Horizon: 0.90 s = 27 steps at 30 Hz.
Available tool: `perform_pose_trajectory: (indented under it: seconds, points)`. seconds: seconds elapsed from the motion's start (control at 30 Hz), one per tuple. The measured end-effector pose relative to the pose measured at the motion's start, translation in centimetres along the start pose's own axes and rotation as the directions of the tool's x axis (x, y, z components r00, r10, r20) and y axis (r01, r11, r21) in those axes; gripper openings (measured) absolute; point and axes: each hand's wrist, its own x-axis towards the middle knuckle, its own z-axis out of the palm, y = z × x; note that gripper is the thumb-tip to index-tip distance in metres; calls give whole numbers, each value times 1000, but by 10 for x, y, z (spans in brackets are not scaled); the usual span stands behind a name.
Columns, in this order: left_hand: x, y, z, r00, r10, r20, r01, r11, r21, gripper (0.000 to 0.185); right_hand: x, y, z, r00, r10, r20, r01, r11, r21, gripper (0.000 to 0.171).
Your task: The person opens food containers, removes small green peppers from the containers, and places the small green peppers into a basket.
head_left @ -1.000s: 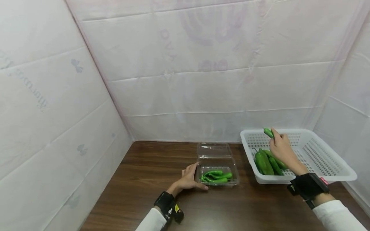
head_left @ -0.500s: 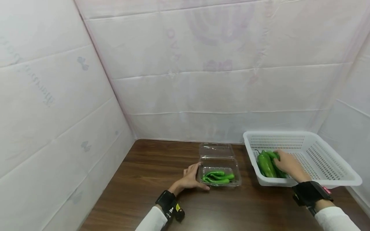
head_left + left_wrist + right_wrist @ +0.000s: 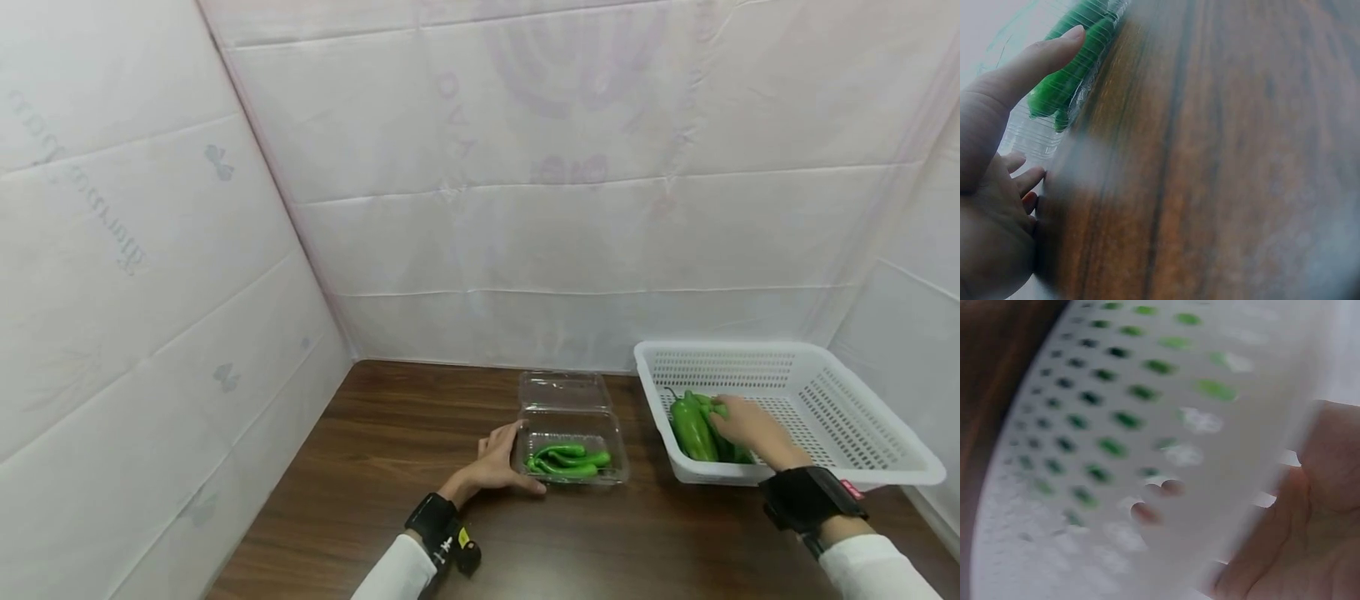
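Observation:
A hinged clear plastic box (image 3: pixel 532 427) stands on the table with its lid raised, several slim green peppers (image 3: pixel 567 460) lying inside. My left hand (image 3: pixel 493 463) rests against the box's left front corner, thumb along the front wall and fingers at the side. In the left wrist view, the left hand's thumb (image 3: pixel 1035 62) is extended over the box wall. My right hand (image 3: pixel 752 427) reaches down into a white perforated basket (image 3: pixel 862 421) among larger green peppers (image 3: pixel 692 429). Its fingertips are hidden by peppers, and in the right wrist view the basket wall covers most fingers.
The dark wooden table (image 3: pixel 390 425) runs to a back wall of white sheeting (image 3: pixel 480 250). More sheeting (image 3: pixel 150 333) closes the left side and the right. The basket's raised rim stands between the right forearm and the peppers.
My right hand held a green pepper above the basket a second ago, then lowered into the pepper pile, where it stays. My left hand has stayed at the box. The view shifted slightly.

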Motion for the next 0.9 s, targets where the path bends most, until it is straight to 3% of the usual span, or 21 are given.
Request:
perform_pose_trajectory:
  seconds: [0.23, 0.4, 0.53, 0.8, 0.9]
  points:
    - [0, 1, 0, 1000, 8, 1, -8, 1000, 17, 121, 2, -39, -17, 994, -79, -80, 81, 997, 21, 49]
    - [0, 1, 1, 1000, 14, 1, -14, 1000, 28, 122, 3, -76, -15, 958, -214, -191, 220, 976, 7, 39]
    - [1, 3, 3, 1000, 26, 2, -26, 999, 35, 122, 8, -104, -12, 930, -288, -229, 287, 957, -35, 33]
    - [0, -4, 9, 1000, 9, -11, -9, 999, 34, 123, 23, -142, 1, 869, -430, -244, 444, 896, -1, 23]
    - [-1, -4, 9, 1000, 15, -21, -14, 1000, 21, 122, 29, -147, 21, 866, -459, -200, 474, 880, 34, 22]
